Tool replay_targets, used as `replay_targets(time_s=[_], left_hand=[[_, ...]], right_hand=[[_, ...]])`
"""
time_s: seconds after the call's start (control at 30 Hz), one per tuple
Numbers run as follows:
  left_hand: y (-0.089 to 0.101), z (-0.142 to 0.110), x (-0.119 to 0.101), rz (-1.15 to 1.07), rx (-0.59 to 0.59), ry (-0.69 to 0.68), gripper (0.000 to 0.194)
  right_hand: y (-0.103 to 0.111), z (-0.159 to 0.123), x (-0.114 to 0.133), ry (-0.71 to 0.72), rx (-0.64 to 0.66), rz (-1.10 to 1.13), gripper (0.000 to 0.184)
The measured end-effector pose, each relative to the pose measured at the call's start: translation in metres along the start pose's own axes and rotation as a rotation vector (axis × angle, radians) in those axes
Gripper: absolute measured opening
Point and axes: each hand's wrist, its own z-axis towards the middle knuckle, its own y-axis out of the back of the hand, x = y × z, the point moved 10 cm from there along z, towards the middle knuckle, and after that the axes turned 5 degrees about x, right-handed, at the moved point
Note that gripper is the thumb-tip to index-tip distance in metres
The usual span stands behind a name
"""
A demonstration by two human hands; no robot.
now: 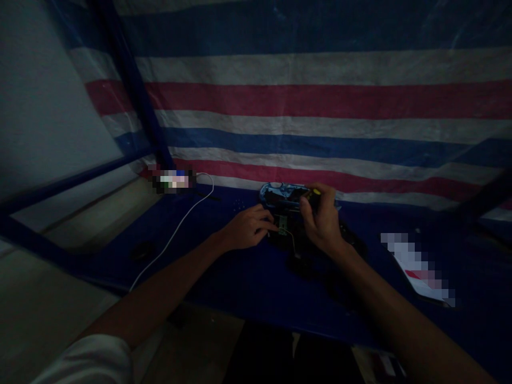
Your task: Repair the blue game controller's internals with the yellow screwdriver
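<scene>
Head view, looking forward and down at your hands on a dark blue surface (pixel 224 282). Your right hand (pixel 322 216) has a narrow grip, its fingers closed on a yellow-tipped piece (pixel 316 192) at the edge of a blue camouflage-patterned controller shell (pixel 280 194). The shell lies just behind the hand, near the far edge of the surface. Your left hand (pixel 246 228) is held just beside the right, its grip narrow, with the fingertips (pixel 269 226) at a small green circuit board (pixel 282 225); you cannot tell whether they hold it. A thin wire (pixel 293 241) curves down from the board. A dark piece (pixel 352 234) lies under and beyond your right hand, too dim to identify.

A white cable (pixel 170 237) runs across the surface, left of your left hand, from a pixelated item (pixel 174 180) at the far edge. A pixelated sheet of paper (pixel 416 266) lies to the right. A white sleeve (pixel 88 362) covers your left arm. A striped tarpaulin (pixel 320 69) hangs behind, beside a blue metal post (pixel 132 90).
</scene>
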Motion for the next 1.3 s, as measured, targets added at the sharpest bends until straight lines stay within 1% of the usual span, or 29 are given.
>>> replay_targets(time_s=[0.2,0.43,0.6,0.87,0.97,1.3], left_hand=[[-0.0006,-0.0004,0.0009,-0.012,-0.006,0.001,0.036],[-0.0021,0.0004,0.0017,0.011,0.011,0.008,0.037],[-0.0017,0.0010,0.0009,0.006,0.015,0.009,0.036],[0.0019,-0.0001,-0.0015,0.002,-0.026,-0.016,0.034],[0.0004,0.0003,-0.0006,0.003,-0.011,-0.002,0.034],[0.0005,0.0003,-0.0003,0.001,-0.011,-0.007,0.033]], right_hand=[[0.0034,-0.0005,-0.0005,-0.002,-0.032,0.000,0.033],[-0.0010,0.0002,0.0002,-0.012,0.005,0.013,0.033],[0.0004,0.0002,0.0024,0.005,-0.007,0.012,0.032],[-0.0004,0.0000,0.0018,0.008,-0.003,0.003,0.031],[-0.0006,-0.0002,0.0032,0.028,-0.007,0.000,0.031],[0.0042,-0.0005,0.0030,0.012,-0.033,-0.005,0.031]])
